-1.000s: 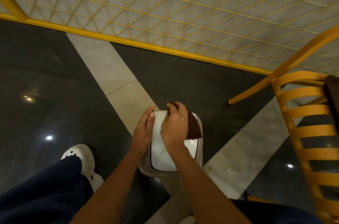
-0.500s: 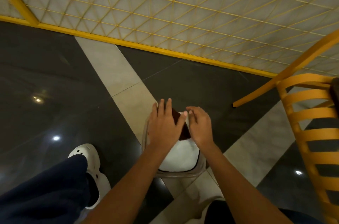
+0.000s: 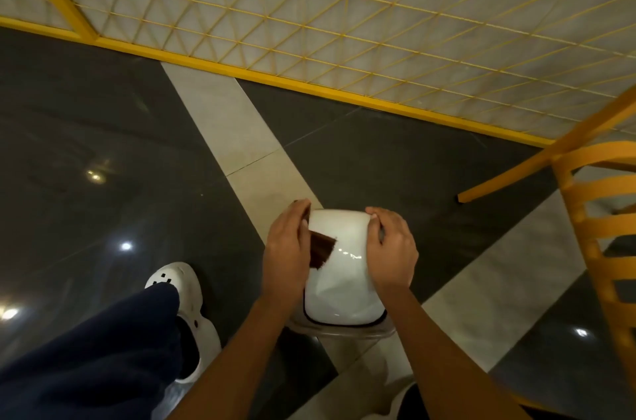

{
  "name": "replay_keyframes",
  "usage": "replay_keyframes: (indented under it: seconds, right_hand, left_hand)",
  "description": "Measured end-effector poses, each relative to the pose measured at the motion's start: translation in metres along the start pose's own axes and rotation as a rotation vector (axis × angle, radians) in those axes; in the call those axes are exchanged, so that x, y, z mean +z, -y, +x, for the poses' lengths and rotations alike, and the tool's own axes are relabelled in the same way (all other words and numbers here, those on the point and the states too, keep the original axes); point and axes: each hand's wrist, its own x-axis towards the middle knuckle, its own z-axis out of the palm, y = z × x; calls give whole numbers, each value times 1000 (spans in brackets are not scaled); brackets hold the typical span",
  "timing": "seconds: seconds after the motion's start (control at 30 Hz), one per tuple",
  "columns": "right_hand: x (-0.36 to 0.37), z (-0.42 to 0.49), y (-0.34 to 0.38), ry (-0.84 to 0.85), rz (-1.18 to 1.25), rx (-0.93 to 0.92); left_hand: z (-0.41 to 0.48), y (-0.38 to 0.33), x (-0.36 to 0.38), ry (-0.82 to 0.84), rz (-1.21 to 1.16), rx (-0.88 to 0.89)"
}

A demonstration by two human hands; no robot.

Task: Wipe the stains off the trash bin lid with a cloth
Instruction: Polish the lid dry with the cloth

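We see a lid [image 3: 339, 282] of smooth white plastic, glossy, with a bright highlight. The cloth [image 3: 321, 249] on its left side looks dark brown and matt. The dark floor tiles [image 3: 103, 144] are polished and mirror lamps; the pale strip [image 3: 227, 123] across them is duller. At right, the yellow chair [image 3: 599, 247] looks smooth. Near left, we make out a trouser leg [image 3: 86, 368] of soft navy fabric.

Left hand [image 3: 287, 254] holds brown cloth [image 3: 322, 249] against left side of white trash bin lid [image 3: 340, 289]. Right hand [image 3: 392, 251] grips the lid's right edge, fingers curled over it. White clog [image 3: 182, 285] left of bin, yellow slatted chair [image 3: 592, 213] on the right, dark glossy floor [image 3: 103, 130].
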Motion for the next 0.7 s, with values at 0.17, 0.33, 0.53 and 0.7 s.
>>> replay_keyframes:
  seconds: [0.17, 0.33, 0.53, 0.7]
  right_hand:
    - [4, 1, 2, -38, -51, 7]
    - [4, 8, 1, -76, -75, -2]
    - [6, -2, 2, -53, -103, -92]
    - [6, -3, 4, -82, -116, -99]
  left_hand:
    - [25, -4, -3, 71, -195, -234]
    - [-5, -3, 7, -22, -287, -147]
    - [-53, 11, 14, -217, -401, -344]
    - [-68, 11, 15, -214, -447, -454]
